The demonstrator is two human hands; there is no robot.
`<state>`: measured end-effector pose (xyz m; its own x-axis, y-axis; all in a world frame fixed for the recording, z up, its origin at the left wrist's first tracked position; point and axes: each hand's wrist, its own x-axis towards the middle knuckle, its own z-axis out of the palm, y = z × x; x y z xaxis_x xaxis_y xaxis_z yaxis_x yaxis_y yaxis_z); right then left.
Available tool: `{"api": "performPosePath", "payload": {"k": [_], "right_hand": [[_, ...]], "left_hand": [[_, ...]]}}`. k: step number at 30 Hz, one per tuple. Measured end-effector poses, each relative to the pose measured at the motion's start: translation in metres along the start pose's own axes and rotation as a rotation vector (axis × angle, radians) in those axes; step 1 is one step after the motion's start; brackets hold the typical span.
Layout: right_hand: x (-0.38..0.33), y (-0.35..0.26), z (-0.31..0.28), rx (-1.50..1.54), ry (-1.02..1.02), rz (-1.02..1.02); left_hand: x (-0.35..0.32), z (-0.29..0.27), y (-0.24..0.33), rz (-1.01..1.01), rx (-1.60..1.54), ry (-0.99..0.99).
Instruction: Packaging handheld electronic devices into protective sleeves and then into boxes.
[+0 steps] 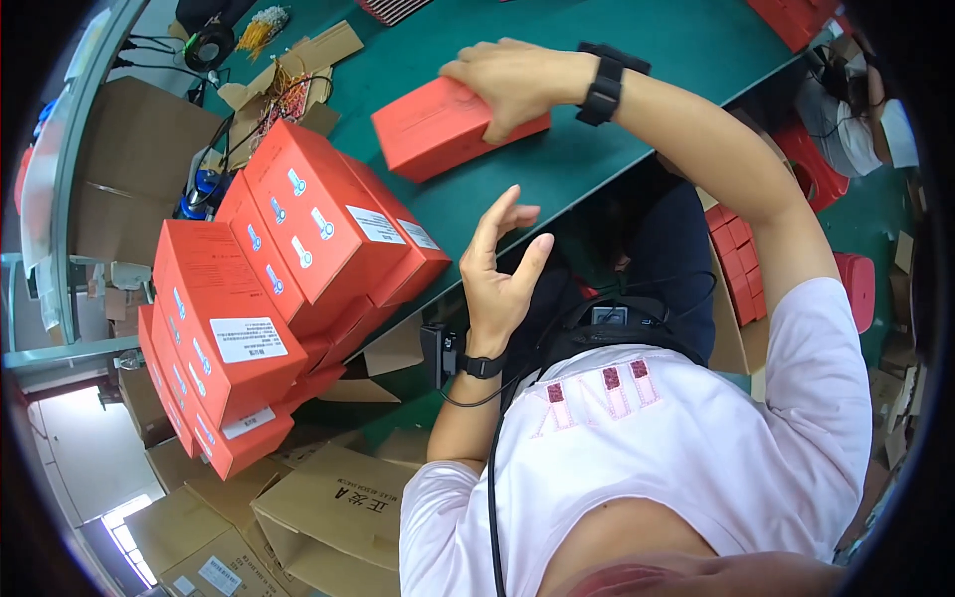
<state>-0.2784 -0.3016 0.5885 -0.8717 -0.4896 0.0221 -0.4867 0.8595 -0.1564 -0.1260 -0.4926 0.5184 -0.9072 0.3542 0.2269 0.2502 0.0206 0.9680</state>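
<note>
— Pink shirt [676, 448] foreground; stacked red boxes [288, 269] crowd the desk's [617, 60] left edge. And the hands?

— Left hand [497, 269] hovers spread, empty; right hand [517, 85] clamps one red box [438, 124] on the desk. Best to steady it with both.

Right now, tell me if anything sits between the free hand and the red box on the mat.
Nothing visible does. The left hand hovers open, only bare green mat separating it from the red box, which the right hand grips.

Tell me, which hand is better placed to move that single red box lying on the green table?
The right hand: it already rests on the red box. The left hand hangs open and empty, apart from it.
</note>
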Motion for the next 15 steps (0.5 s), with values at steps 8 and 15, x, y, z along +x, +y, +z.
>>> {"api": "performPosePath", "payload": {"k": [8, 15], "right_hand": [[-0.134, 0.069, 0.010, 0.461, 0.482, 0.156], [-0.230, 0.079, 0.043, 1.167, 0.675, 0.490]], "left_hand": [[0.050, 0.040, 0.049, 0.469, 0.674, -0.081], [0.144, 0.069, 0.051, 0.425, 1.198, -0.459]]}}
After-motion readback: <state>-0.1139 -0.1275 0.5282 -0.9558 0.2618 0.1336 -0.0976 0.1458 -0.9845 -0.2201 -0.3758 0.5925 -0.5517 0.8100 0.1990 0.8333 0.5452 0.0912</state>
